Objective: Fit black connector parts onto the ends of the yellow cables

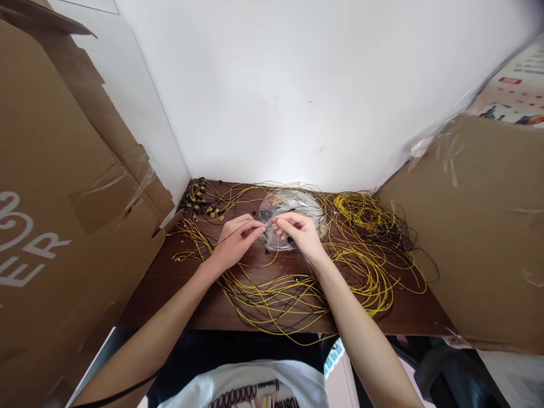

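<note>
White wall point(297, 96) rises behind the brown counter point(168, 292), which is walled in by a cardboard panel point(55, 147) on the left and another cardboard sheet point(476, 226) on the right. From the head camera's view, I see both hands meeting over a clear plastic bag point(308, 204) near the middle. A thin dark wire point(268, 225) lies between them; the left hand point(238, 241) has it nipped between thumb and finger, the wire trailing back over that hand, and the right hand point(297, 229) has its fingers drawn narrow at the wire too, just beside the left. Whether a fitting sits at the tip is too small to tell. I'd judge the wire nearly weightless, limp over its length yet a little springy, its coating smooth enough to roll in a loose pinch. Fingertips close to the end should steady it best; pulling hard at any joint might damage it. Around the hands spread a long yellow bundle point(276, 303) along the near edge, a tangled coil point(361, 209) at the far right, and small black connectors point(203, 205) in the far left corner. Their loops look ready to snag one another.
</note>
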